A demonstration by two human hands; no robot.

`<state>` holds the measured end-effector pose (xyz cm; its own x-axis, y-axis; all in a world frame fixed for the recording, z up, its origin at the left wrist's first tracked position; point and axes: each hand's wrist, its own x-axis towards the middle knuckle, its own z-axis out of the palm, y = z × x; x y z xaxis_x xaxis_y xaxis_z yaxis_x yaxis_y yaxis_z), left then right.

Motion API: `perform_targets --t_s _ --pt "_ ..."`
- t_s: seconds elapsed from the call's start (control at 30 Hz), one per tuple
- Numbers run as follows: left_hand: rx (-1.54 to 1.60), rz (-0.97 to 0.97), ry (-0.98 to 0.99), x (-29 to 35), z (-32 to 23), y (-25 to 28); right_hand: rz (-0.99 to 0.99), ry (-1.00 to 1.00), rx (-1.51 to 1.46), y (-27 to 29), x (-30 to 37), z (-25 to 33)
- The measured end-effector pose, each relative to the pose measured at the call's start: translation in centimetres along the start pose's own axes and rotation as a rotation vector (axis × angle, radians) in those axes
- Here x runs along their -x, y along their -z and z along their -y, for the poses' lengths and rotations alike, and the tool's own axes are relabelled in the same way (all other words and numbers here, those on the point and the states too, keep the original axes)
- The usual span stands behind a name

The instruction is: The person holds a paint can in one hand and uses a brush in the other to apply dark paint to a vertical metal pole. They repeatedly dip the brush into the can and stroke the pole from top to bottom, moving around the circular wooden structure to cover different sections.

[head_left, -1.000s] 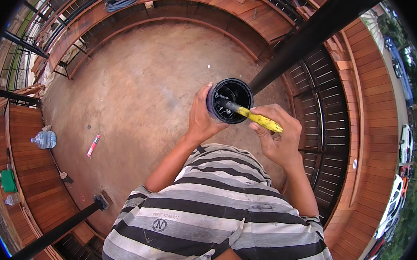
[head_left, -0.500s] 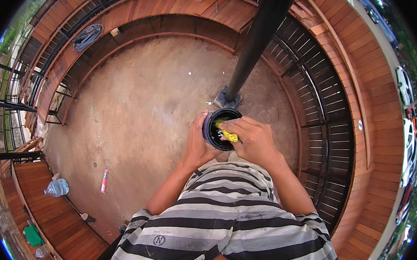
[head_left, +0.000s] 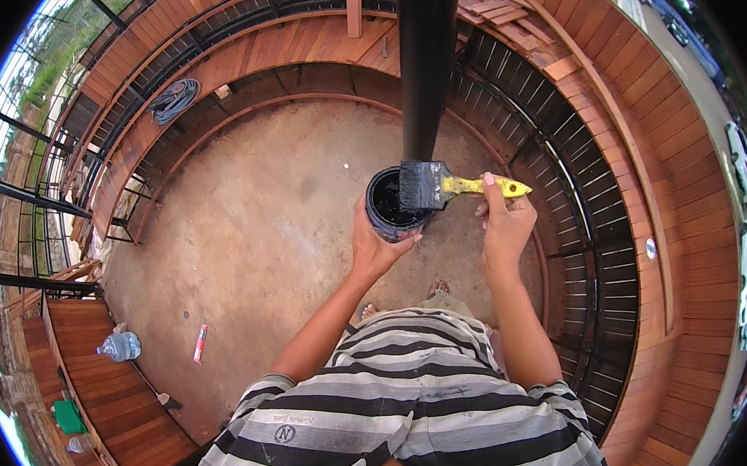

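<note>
Holding a round, black, open-topped container (head_left: pixel 395 229) in the bare left hand (head_left: pixel 378 249), out in front of a black, grey and white striped shirt (head_left: pixel 414 400), with fingers curled round the left side and thumb along the near right side. Can't see all the fingertips there. Pretty dark and wet-looking inside the container, with a few shiny spots.

Pinching a wide, flat, yellow-handled paintbrush (head_left: pixel 463 185) in the bare right hand (head_left: pixel 508 229), with thumb up near the handle's end and fingers bent below, partly hidden. Pointing left, with dark bristles over the right part of the container's opening. Can't tell whether touching the rim or just above it.

As for the surroundings: right behind the brush, a thick black pole (head_left: pixel 423 63). On the brown, bare-looking floor (head_left: pixel 245 207), off to the left, a slim red and white tube (head_left: pixel 201 344). On the reddish-brown plank bench (head_left: pixel 120 393) at lower left, a clear bluish plastic jug (head_left: pixel 120 346) tipped on its side. Up top left, on a curved wooden bench (head_left: pixel 265 48), a coil of grey-blue hose or cable (head_left: pixel 175 100).
</note>
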<state>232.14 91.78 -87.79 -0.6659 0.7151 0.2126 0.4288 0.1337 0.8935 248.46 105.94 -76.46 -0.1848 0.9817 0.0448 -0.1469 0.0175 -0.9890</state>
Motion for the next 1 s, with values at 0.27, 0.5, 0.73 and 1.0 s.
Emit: perform_targets --t_s 0.27,0.5,0.73,1.0 --pt "0.136 -0.148 -0.007 -7.1 -3.6 -6.2 -0.087 0.1 -0.605 -5.8 -14.0 7.1" --pt "0.003 -0.177 -0.024 -6.3 -4.3 -5.7 -0.226 -0.143 -0.35 -3.4 -17.1 -10.7" --pt "0.002 -0.183 0.119 -3.2 -2.4 -2.7 -0.153 0.332 -0.213 -8.3 -18.6 4.9" --pt "0.079 -0.149 0.1 -2.4 -1.9 -0.8 -0.125 0.599 -0.612 -9.8 -24.1 26.3"
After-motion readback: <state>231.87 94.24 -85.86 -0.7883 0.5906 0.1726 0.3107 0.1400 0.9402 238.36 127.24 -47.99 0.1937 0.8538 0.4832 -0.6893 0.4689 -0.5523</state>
